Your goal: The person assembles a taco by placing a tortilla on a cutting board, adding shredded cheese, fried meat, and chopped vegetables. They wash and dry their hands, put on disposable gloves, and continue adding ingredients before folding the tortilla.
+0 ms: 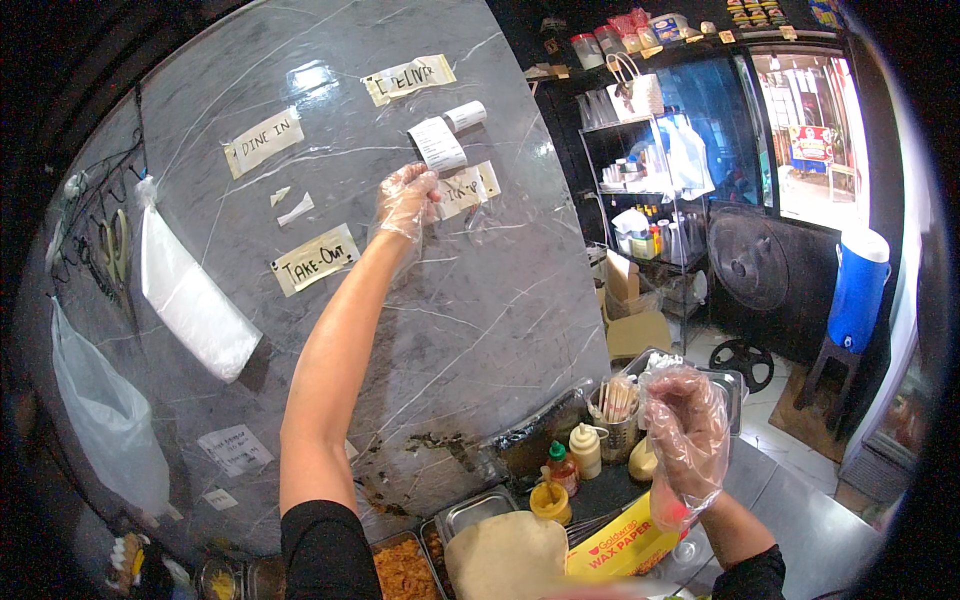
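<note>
My left hand (405, 200), in a clear plastic glove, reaches up to the grey marbled wall (480, 300) and pinches the lower edge of a white paper slip (437, 143) stuck there beside a beige tape label (466, 188). My right hand (686, 432), also gloved, hovers loosely curled above the counter and holds nothing I can see. Below it lie a yellow box of wax paper (620, 550) and a round flat tortilla (507, 556).
More tape labels (263, 141) and hanging plastic bags (190, 295) are on the wall. Squeeze bottles (586, 450), a cup of wooden sticks (618, 405) and metal food trays (475, 510) line the counter. A black fan (748, 262) and blue water cooler (858, 290) stand at right.
</note>
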The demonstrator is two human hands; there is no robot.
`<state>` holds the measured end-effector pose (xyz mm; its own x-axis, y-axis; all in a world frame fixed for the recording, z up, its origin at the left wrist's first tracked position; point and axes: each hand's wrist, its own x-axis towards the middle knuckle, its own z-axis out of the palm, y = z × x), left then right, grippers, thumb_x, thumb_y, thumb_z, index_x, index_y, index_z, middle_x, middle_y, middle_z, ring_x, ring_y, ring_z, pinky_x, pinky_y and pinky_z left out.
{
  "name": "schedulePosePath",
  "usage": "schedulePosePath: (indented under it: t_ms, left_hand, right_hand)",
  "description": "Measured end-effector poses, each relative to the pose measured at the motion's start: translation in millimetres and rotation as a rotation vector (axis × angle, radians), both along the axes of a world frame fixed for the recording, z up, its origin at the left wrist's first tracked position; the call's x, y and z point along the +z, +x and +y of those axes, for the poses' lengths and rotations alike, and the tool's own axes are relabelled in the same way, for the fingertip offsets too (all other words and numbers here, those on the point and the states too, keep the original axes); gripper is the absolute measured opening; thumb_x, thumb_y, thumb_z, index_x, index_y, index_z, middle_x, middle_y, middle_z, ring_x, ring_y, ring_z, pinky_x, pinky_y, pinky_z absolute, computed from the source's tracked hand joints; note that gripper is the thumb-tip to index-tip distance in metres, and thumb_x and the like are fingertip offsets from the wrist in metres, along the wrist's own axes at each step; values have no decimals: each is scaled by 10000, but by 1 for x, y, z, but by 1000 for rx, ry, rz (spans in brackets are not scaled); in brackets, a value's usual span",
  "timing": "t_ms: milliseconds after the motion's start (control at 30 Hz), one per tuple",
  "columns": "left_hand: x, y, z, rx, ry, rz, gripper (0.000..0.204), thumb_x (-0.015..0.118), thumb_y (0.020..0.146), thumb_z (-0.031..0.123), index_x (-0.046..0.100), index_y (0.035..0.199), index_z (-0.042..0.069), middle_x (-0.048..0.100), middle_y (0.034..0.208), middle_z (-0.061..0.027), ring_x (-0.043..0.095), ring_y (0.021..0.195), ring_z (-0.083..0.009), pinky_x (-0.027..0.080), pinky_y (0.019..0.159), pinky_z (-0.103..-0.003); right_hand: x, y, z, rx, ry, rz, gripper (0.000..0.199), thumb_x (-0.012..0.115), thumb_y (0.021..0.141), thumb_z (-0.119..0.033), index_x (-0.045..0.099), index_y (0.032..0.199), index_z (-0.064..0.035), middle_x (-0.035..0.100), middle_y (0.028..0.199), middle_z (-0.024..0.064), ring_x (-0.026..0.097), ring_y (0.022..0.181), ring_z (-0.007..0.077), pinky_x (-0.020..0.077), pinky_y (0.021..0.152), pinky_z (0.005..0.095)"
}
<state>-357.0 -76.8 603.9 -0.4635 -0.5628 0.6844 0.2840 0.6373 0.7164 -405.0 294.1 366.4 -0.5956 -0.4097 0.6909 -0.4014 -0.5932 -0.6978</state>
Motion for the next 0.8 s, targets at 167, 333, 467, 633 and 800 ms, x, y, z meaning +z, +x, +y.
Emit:
schedulePosePath:
  t_ms: [167, 333, 467, 633, 800]
  left_hand:
    - [1, 1, -4, -24, -22, -21, 245, 653, 866, 113, 638, 1089, 13, 607, 754, -10, 511, 540, -50, 390, 445, -191]
    - [1, 2, 2, -18, -10, 2, 204, 659, 873, 132, 648, 1053, 37, 603, 764, 13, 515, 560, -34, 377, 438, -179]
    - [-1, 3, 5, -23, 8, -16, 187, 661, 874, 140, 646, 1040, 54, 605, 760, 17, 514, 561, -34, 375, 437, -179]
    - [-1, 4, 4, -37, 14, -7, 164, 662, 876, 138, 643, 1025, 74, 604, 745, 13, 500, 542, -32, 367, 437, -175]
    - [1, 0, 3, 17, 2, 11, 201, 650, 873, 112, 646, 1056, 29, 607, 713, -16, 489, 501, -55, 377, 428, -206]
  right_hand:
    - [-1, 0, 2, 17, 8, -21, 190, 630, 913, -130, 568, 1061, -29, 589, 1046, 72, 582, 927, 129, 486, 837, 292]
    - [-2, -2, 4, 9, 7, 3, 193, 625, 917, -124, 561, 1072, -27, 583, 1051, 72, 582, 932, 133, 487, 841, 297]
    - [-2, -1, 3, 46, -21, -39, 185, 623, 914, -98, 558, 1071, -25, 582, 1056, 74, 584, 938, 135, 488, 847, 298]
    - [-1, 0, 3, 27, -27, -14, 179, 627, 908, -78, 559, 1063, -21, 581, 1056, 75, 585, 940, 136, 487, 847, 295]
    - [-4, -3, 2, 27, -26, -35, 168, 631, 900, -63, 566, 1047, -14, 592, 1035, 74, 585, 928, 132, 487, 838, 292]
